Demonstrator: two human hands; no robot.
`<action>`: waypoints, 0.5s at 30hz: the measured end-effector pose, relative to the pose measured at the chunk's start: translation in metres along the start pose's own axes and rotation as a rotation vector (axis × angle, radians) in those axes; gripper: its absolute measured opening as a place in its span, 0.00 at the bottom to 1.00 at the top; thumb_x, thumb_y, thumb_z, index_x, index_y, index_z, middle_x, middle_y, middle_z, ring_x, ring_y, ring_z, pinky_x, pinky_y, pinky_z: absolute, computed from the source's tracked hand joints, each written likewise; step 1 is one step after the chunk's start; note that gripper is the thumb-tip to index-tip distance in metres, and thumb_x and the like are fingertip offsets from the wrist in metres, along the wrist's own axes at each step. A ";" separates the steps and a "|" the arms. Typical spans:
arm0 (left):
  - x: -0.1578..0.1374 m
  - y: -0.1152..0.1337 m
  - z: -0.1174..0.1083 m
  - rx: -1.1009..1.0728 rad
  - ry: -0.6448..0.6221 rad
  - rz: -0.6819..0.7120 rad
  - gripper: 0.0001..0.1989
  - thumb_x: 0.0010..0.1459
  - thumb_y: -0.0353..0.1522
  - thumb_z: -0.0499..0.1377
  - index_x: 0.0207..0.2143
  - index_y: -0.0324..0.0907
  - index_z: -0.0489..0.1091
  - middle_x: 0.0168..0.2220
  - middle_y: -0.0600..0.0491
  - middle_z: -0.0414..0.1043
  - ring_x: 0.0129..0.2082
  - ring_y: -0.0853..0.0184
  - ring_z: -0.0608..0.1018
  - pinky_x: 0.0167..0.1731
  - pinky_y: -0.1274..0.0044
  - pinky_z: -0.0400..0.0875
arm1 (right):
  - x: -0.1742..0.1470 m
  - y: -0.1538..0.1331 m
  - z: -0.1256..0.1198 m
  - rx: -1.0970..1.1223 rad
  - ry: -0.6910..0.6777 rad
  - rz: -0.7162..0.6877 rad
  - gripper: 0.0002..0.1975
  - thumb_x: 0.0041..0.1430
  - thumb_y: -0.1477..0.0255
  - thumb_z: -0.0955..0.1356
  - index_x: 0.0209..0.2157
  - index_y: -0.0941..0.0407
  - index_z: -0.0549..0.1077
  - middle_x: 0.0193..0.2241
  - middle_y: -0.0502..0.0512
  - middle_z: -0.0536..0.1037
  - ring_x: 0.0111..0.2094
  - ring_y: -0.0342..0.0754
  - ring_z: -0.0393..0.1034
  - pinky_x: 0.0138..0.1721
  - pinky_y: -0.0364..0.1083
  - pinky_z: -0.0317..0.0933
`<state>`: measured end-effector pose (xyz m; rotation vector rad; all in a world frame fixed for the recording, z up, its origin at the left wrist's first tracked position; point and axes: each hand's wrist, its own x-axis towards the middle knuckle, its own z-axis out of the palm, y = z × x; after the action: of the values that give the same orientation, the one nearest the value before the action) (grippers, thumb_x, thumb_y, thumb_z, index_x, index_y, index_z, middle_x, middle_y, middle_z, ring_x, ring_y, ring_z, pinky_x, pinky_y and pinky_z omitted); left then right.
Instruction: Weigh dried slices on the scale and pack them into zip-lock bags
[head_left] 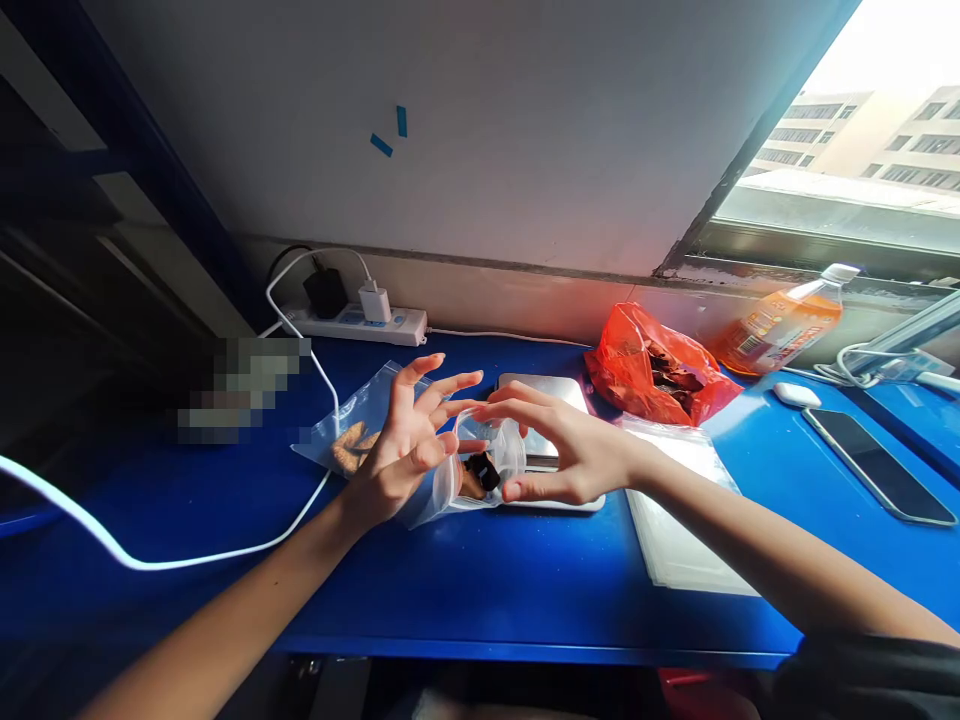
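Note:
My left hand [409, 440] is raised with its fingers spread, beside a small clear plastic container [511, 448] in a clear bag. Dark and brown pieces [480, 473] show inside. My right hand [574, 445] arches over the container from the right, its thumb apart from its curved fingers; contact with the plastic is hard to judge. Partly covered by this hand is a flat silver device [583, 393], like a small scale. Behind my left hand lies a clear zip bag [379, 395] holding brown finger-shaped pieces [349, 447].
A red plastic bag [622, 340] of dark dried pieces stands at the back, near an orange drink bottle [784, 320]. Flat clear bags [686, 540] lie under my right forearm. Farther right is a phone [881, 465]. A white cable [202, 560] loops left from a power strip [390, 325].

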<state>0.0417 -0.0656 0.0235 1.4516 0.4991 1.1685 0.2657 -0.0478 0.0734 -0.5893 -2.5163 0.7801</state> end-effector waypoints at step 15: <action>0.013 0.034 -0.011 0.329 0.300 0.109 0.14 0.55 0.34 0.64 0.43 0.43 0.68 0.51 0.46 0.73 0.53 0.57 0.74 0.57 0.61 0.66 | 0.040 -0.004 -0.007 0.075 0.417 0.147 0.17 0.58 0.59 0.67 0.36 0.60 0.76 0.30 0.53 0.70 0.30 0.42 0.66 0.29 0.42 0.63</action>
<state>0.0271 -0.0583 0.0583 1.6034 0.8604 1.4525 0.2353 -0.0274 0.0925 -0.8244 -2.0729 0.7142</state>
